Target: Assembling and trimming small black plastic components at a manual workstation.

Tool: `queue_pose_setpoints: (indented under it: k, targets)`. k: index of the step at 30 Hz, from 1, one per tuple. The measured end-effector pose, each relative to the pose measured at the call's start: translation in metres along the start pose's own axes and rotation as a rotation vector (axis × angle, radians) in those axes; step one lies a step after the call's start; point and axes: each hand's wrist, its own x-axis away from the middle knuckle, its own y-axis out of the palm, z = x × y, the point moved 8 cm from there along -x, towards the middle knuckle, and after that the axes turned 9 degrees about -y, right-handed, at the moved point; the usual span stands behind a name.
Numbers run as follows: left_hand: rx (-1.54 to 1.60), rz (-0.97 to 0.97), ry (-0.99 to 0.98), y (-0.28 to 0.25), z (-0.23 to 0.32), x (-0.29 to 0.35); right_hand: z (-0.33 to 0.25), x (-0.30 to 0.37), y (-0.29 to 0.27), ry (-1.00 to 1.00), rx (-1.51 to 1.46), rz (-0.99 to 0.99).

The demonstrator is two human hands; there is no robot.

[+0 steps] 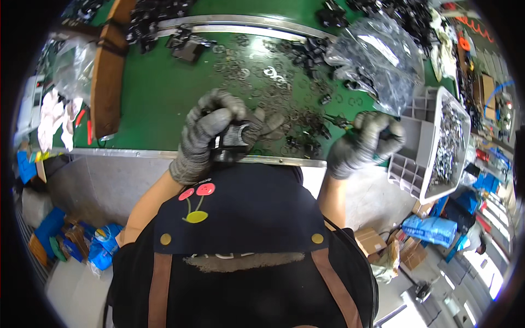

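Note:
My left hand (205, 131), in a grey knit glove, is closed around a black, curved, hollow part (234, 139) above the table's front edge. Grey glove fabric (267, 124) shows just right of that part; whether it belongs to the same hand I cannot tell. Farther right, my gloved right hand (367, 143) is wrapped round pliers with green handles, their dark jaws (336, 120) pointing left. Between the hands lie many small dark parts (303, 134). Behind them, thin open metal rings (235, 71) are scattered over the green tabletop (153, 104).
A grey divided bin (421, 136) at the right holds a white tray of small metal pieces (448, 145). Clear plastic bag (377, 54) and black parts lie behind. At left stand a brown upright board (108, 82), red-handled tool (89, 127) and white gloves (52, 120). A metal strip (136, 153) edges the table.

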Motion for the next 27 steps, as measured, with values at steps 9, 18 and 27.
queue_pose_setpoints:
  k: [9, 18, 27]
  targets:
    - [0.014, -0.065, -0.065, 0.008, -0.011, 0.008, -0.061, -0.002, 0.183, 0.528, -0.707, -0.581]
    - [-0.371, -0.024, 0.027, 0.011, 0.004, 0.016, -0.064, 0.031, 0.207, 0.558, -0.458, -0.751]
    - [-0.407, -0.012, 0.087, 0.004, -0.001, 0.015, -0.077, 0.043, 0.200, 0.638, -0.381, -0.695]
